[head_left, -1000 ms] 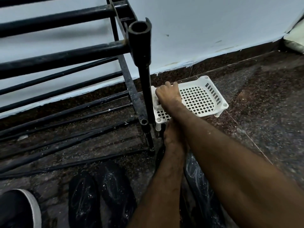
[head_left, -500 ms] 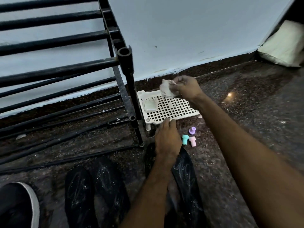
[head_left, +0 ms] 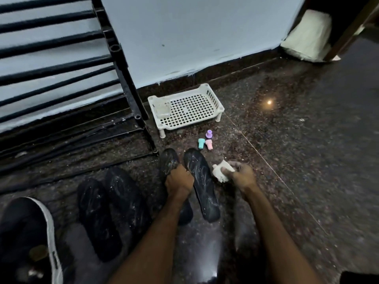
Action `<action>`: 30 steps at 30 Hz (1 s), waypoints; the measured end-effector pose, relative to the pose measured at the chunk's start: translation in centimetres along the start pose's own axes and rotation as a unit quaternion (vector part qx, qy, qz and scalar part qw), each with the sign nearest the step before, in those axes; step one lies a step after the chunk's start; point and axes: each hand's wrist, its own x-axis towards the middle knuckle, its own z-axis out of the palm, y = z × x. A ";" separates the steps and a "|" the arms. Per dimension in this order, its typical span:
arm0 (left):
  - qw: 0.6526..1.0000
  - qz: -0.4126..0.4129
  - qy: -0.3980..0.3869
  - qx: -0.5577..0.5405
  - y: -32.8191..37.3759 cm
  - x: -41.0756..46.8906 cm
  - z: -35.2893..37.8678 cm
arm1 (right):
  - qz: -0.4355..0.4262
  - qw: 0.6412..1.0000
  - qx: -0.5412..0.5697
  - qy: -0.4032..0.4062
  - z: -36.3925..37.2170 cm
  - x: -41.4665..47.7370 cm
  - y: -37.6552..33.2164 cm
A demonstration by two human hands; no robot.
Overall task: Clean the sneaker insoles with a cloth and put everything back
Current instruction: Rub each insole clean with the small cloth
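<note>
Several black insoles streaked with white dust lie on the dark floor. Two lie side by side at the left (head_left: pixel 96 214) (head_left: pixel 127 197), two more in the middle (head_left: pixel 169 162) (head_left: pixel 202 185). My left hand (head_left: pixel 179 181) rests on the floor between the middle pair, fingers on the left one's edge. My right hand (head_left: pixel 240 175) holds a crumpled white cloth (head_left: pixel 220 172) just right of the right middle insole. A black sneaker with a white sole (head_left: pixel 30 238) sits at the bottom left.
A white perforated plastic tray (head_left: pixel 213 99) on short legs stands against the wall, with a small clear box inside. Three small caps, purple (head_left: pixel 209 134), teal (head_left: pixel 201 143) and pink (head_left: pixel 209 144), lie before it. A black metal shoe rack (head_left: pixel 123 78) fills the left. A pale sack (head_left: pixel 307 35) leans far right.
My right hand lifted the white cloth out of the tray and brought it down beside the middle insoles. My left hand stayed near those insoles. The view pulled back.
</note>
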 end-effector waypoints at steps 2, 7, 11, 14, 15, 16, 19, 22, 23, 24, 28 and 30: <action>1.000 -0.029 -0.011 -0.004 0.3 -0.3 0.3 | 0.013 1.000 0.003 -0.010 -0.4 -0.5 0.5; 0.993 -0.087 -0.008 -0.083 1.0 -0.1 1.5 | 0.039 0.999 0.030 -0.009 -1.6 -0.5 1.6; 0.977 -0.128 0.003 -0.173 0.6 0.6 2.7 | 0.058 0.998 0.019 0.020 -1.9 -0.8 2.7; 0.960 -0.142 -0.006 -0.242 -0.5 2.2 5.5 | 0.075 0.997 -0.004 0.030 -1.5 -1.3 4.0; 0.957 -0.133 -0.016 -0.257 -0.5 2.4 6.0 | 0.081 0.996 -0.008 0.035 -1.3 -1.5 4.5; 0.955 -0.121 -0.028 -0.269 -0.4 2.4 6.2 | 0.085 0.995 -0.005 0.042 -1.1 -1.7 4.7; 0.953 -0.076 -0.051 -0.289 1.1 1.2 4.6 | 0.094 0.994 0.011 0.055 -1.0 -1.8 4.9; 0.952 -0.047 -0.044 -0.300 2.1 1.1 3.5 | 0.098 0.994 0.052 0.023 -1.1 -2.1 3.9; 0.951 -0.033 -0.038 -0.306 2.5 1.0 3.0 | 0.099 0.993 0.070 0.017 -1.2 -2.3 3.5; 0.950 -0.020 -0.031 -0.310 2.7 0.9 2.4 | 0.097 0.991 0.087 0.019 -1.3 -2.5 3.1; 0.939 0.022 -0.031 -0.342 3.4 -0.1 -0.2 | 0.060 0.991 0.108 0.044 -2.0 -3.8 1.3; 0.932 0.031 -0.037 -0.360 3.4 -1.1 -1.3 | 0.029 0.995 0.080 0.046 -2.4 -4.7 0.2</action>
